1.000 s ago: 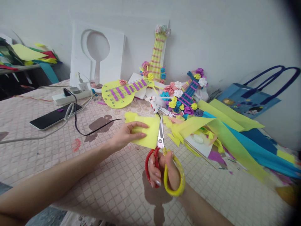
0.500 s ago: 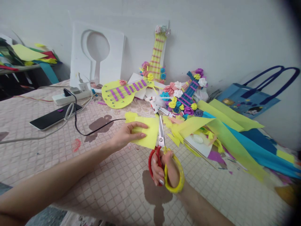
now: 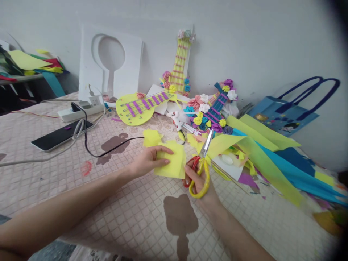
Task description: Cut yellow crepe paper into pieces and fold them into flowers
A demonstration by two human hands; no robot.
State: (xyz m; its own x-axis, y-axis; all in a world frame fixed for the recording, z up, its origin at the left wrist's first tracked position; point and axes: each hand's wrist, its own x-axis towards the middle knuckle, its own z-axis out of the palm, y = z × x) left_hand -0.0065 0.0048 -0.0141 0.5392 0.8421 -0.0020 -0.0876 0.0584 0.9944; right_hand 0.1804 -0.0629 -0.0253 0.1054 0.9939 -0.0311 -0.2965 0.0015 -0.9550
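Between the thumb and fingers of my left hand point(image 3: 152, 159) is a square piece of yellow paper point(image 3: 176, 163), held just above the table. My right hand point(image 3: 199, 183) is closed around scissors point(image 3: 205, 154) with one red and one yellow handle. Their blades are together and point up and away to the right, apart from the paper. The right fingertips are at the paper's right edge; whether they grip it I cannot tell. Another piece of yellow paper point(image 3: 152, 138) lies just behind my left hand.
Behind my hands are a yellow paper guitar point(image 3: 136, 112), a hot glue gun point(image 3: 175, 119) and a blue flower-trimmed guitar point(image 3: 217, 108). A phone point(image 3: 59, 136) and power strip point(image 3: 81, 110) with cables lie left. Paper strips point(image 3: 272, 174) and a blue bag point(image 3: 285, 116) are right.
The scissors have left the paper's right edge, closed, and swung to the right. My right hand has moved up beside the paper, which has shifted slightly toward me.
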